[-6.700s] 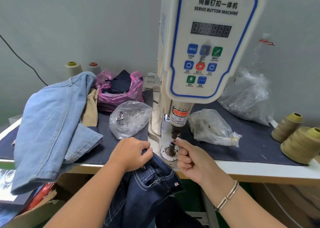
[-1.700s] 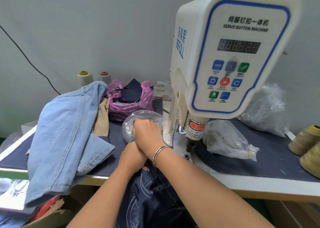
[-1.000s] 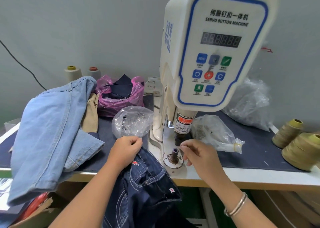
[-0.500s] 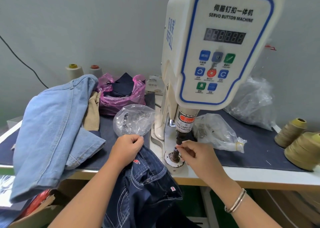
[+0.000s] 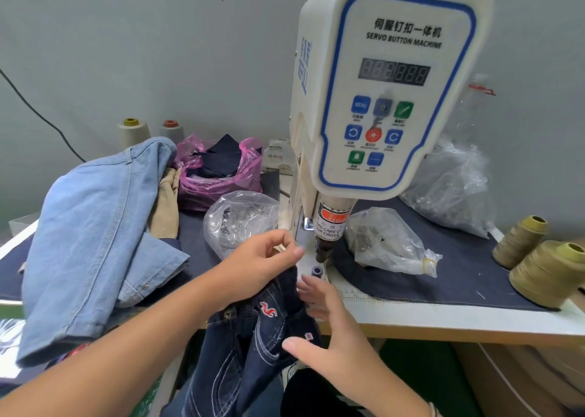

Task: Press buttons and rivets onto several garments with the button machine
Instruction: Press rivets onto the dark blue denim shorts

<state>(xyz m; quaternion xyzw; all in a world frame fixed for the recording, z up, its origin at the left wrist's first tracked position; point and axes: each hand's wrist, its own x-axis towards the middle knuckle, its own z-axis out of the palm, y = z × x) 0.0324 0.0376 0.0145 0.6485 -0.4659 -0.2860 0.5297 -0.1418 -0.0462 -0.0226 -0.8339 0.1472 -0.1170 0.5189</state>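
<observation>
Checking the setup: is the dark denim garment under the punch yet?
No. The dark blue denim garment hangs off the table edge, and the small lower die stands bare.

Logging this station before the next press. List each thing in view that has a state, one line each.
left hand: raised, fingertips pinched together; whether it holds anything, cannot tell
right hand: open, fingers straight on the dark jeans
dark jeans: bunched, hanging off the table edge
lower die: bare, nothing over it
punch: raised clear of the die
display: no readable digits
light denim garment: heaped on the table
</observation>
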